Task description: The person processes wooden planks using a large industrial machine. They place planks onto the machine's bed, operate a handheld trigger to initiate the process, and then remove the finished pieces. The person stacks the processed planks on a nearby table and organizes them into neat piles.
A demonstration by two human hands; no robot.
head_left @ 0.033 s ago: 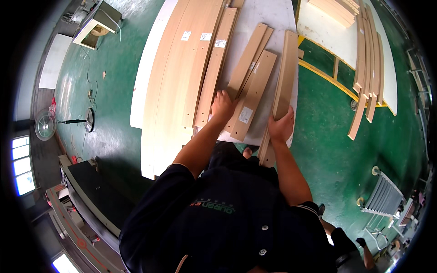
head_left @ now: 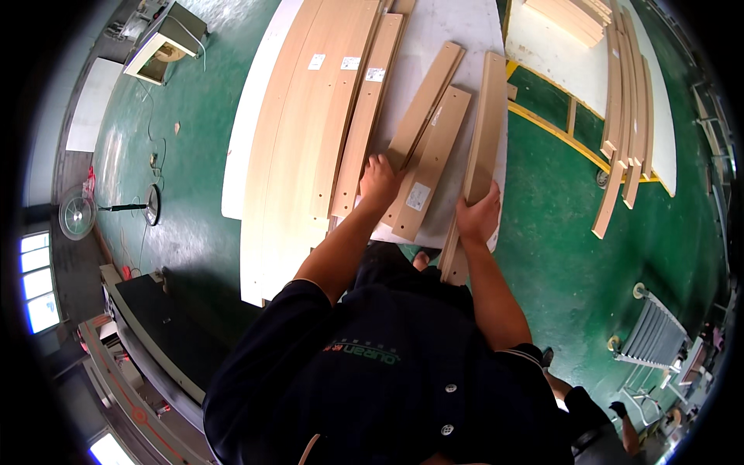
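Note:
My left hand (head_left: pixel 380 183) is closed around the near part of a narrow wooden board (head_left: pixel 422 101), which slants away from me on the pale tabletop (head_left: pixel 474 23). Beside it, on the right, lies a shorter board (head_left: pixel 435 159) with a white label and small holes at its near end. My right hand (head_left: pixel 478 215) grips a long wooden board (head_left: pixel 486 116) at the table's right side; its near end sticks out past the front edge toward my body. The undersides of both held boards are hidden.
Wide wooden panels (head_left: pixel 298 116) and a narrow labelled board (head_left: pixel 370 116) cover the table's left part. To the right, a yellow-framed cart (head_left: pixel 558 136) bears stacked wooden strips (head_left: pixel 628 93). A fan (head_left: pixel 153 204) stands on the green floor at left; another person's arm (head_left: pixel 626 434) shows lower right.
The board in my left hand has shifted slightly, so its far end now covers more of the piece beside it and a small label is hidden. My right hand has stayed in place.

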